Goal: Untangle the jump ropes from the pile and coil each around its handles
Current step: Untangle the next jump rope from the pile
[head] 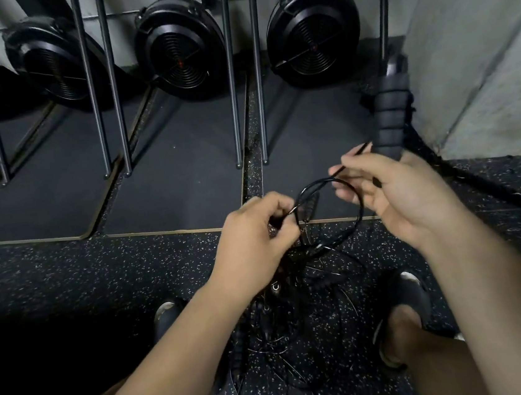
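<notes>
Untangling: right hand gripped a foam handle, left hand pinched the rope loop; next, probably, pull it from the pile.

I'm on 1 view, the head camera: it faces forward and steeply down, sitting close over the left hand and right hand, speckled floor filling the bottom, fan housings farther off along the top edge.

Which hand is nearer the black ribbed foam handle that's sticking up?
Right. The right hand grips the lower end of the black ribbed foam handle; the left hand is apart from it, lower and to the left, pinching the thin black cord loop.
</notes>
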The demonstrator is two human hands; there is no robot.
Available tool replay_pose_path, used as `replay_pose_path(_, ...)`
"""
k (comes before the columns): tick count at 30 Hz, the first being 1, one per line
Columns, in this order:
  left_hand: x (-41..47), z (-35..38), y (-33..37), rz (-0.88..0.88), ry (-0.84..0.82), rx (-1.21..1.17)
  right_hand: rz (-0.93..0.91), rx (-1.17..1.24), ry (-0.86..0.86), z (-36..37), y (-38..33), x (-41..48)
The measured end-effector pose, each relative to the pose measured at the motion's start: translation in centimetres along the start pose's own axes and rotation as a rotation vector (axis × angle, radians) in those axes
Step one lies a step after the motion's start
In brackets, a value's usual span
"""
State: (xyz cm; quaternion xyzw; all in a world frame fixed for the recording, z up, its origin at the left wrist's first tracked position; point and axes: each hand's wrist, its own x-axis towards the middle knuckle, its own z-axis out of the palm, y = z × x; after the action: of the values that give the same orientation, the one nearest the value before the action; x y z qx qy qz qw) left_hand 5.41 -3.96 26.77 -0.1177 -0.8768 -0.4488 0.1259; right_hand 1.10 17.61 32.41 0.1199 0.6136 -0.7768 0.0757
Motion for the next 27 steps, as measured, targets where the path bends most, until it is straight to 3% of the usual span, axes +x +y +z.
replay_pose_path(5, 0.5, -0.9, 0.6, -0.119, 0.15, -0.057, 0.335, 0.212, -0.089, 0.9, 0.4, -0.7)
replay_pose_path(11, 0.5, -1.6, 2.0, -0.194, -0.077, -0.302, 0.491, 0.175, -0.224, 2.1, 1.6, -1.5)
replay_pose_path(14, 0.4, -1.6, 2.5, -0.23, -0.047, -0.336, 0.449, 0.215, -0.244, 3.1, 2.5, -1.4)
replay_pose_path(18, 0.2, -1.1, 3.0, -0.223, 0.034, -0.208, 0.335, 0.188, -0.227, 4.2, 3.5, -1.4)
replay_pose_path(27, 0.5, -1.2, 3.1, -0.196, -0.05, -0.359, 0.182, 0.036, -0.235, 4.9, 4.0, -2.1)
